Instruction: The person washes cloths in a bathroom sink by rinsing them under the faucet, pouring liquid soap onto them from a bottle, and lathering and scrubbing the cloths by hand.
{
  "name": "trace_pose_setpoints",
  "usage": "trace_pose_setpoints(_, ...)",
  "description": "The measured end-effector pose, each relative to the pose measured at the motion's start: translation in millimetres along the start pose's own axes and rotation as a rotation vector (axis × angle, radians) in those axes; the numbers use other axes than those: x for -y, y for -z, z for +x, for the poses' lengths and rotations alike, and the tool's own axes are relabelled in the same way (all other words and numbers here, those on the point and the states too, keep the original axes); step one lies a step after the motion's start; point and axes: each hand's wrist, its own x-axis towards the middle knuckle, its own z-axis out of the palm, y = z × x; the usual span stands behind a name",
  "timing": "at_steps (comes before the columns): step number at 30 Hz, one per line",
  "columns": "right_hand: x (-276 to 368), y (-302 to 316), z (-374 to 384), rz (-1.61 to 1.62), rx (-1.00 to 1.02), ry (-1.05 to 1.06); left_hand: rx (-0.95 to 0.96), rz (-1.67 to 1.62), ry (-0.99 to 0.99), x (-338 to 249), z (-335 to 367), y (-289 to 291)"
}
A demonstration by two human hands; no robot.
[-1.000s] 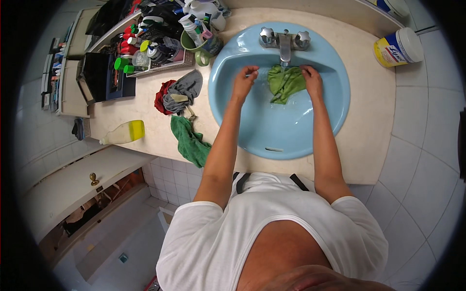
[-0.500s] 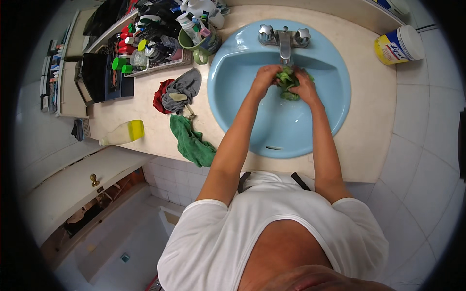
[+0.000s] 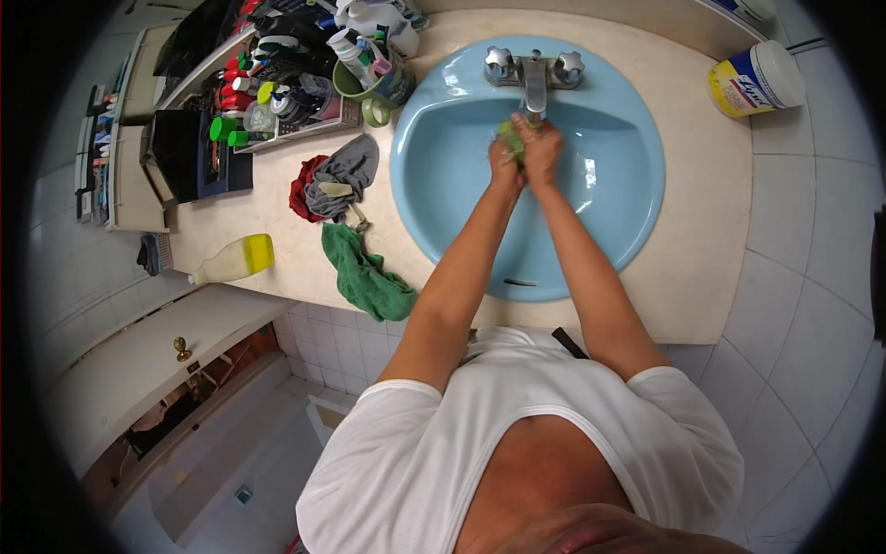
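Note:
Both hands are together in the blue sink (image 3: 452, 203), just below the chrome faucet (image 3: 534, 90). Between them is a wet, crumpled green cloth (image 3: 510, 138), bunched small and blurred by motion. My left hand (image 3: 504, 168) closes around its lower part. My right hand (image 3: 543, 148) presses against it from the right, fingers folded over and close under the spout. Much of the cloth is hidden by the fingers.
Left of the sink lie a darker green towel (image 3: 367, 275), a grey rag (image 3: 349, 170), a red rag (image 3: 303, 189) and a bottle of yellow liquid (image 3: 238, 258). A green mug (image 3: 377, 88) and a basket of bottles (image 3: 305, 125) stand behind. A yellow tub (image 3: 755, 80) sits far right.
My hands have come together and shifted slightly left under the faucet. The green cloth, more spread out between them before, is now bunched up.

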Motion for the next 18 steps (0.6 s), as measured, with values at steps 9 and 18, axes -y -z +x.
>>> trace_pose_setpoints(9,63.8,-11.1,-16.2,-0.18,0.177,-0.173,-0.176,0.012,0.072,-15.6,1.0,22.7)
trace_pose_setpoints(18,31.0,1.9,10.0,0.891,0.045,-0.638,-0.125,0.455,0.247,-29.0,2.6,53.6)
